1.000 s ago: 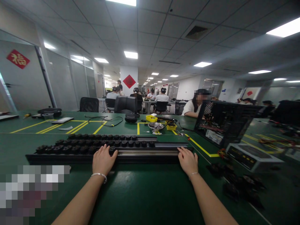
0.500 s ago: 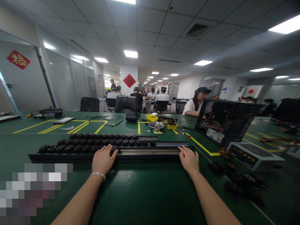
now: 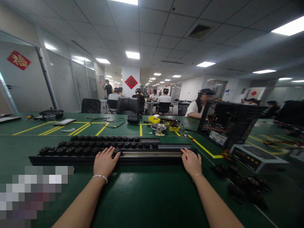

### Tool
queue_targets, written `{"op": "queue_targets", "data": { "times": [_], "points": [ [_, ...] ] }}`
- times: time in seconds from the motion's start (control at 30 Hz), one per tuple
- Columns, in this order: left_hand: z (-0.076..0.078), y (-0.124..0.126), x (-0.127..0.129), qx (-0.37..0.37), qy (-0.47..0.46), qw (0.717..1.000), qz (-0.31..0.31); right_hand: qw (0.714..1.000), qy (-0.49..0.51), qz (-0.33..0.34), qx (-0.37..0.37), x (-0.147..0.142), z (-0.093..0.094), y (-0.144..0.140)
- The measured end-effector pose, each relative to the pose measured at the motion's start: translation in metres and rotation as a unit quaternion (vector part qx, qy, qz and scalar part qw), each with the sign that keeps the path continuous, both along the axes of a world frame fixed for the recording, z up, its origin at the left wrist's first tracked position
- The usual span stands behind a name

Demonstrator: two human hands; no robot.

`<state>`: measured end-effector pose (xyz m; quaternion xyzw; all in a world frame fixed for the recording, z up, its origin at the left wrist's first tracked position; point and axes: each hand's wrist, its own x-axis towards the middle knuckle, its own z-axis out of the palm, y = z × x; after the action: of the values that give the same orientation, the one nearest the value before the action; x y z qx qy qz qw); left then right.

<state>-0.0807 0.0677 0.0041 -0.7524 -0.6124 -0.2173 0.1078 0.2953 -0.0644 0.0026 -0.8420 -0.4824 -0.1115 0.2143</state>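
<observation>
And here the black front rail [image 3: 152,160] is stretching lengthwise across the centre of the frame, its silvery channel gleaming bare towards the right, chunky round black parts [image 3: 74,151] crowding its left! Close behind, the middle rail [image 3: 172,146] and rear rail [image 3: 150,140] are running alongside, similarly loaded leftward!

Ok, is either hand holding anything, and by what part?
On the front black rail, the left hand rests near the middle, the right hand at the right end; whether either grips it can't be told.
</observation>
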Motion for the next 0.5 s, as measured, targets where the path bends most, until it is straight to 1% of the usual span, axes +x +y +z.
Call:
{"op": "queue_targets", "data": {
  "times": [0.5],
  "points": [
    [0.0027, -0.0013, 0.0023, -0.003, -0.001, 1.0, -0.002, 1.0, 0.009, 0.003, -0.011, -0.0007, 0.0035, -0.001]
  ]
}}
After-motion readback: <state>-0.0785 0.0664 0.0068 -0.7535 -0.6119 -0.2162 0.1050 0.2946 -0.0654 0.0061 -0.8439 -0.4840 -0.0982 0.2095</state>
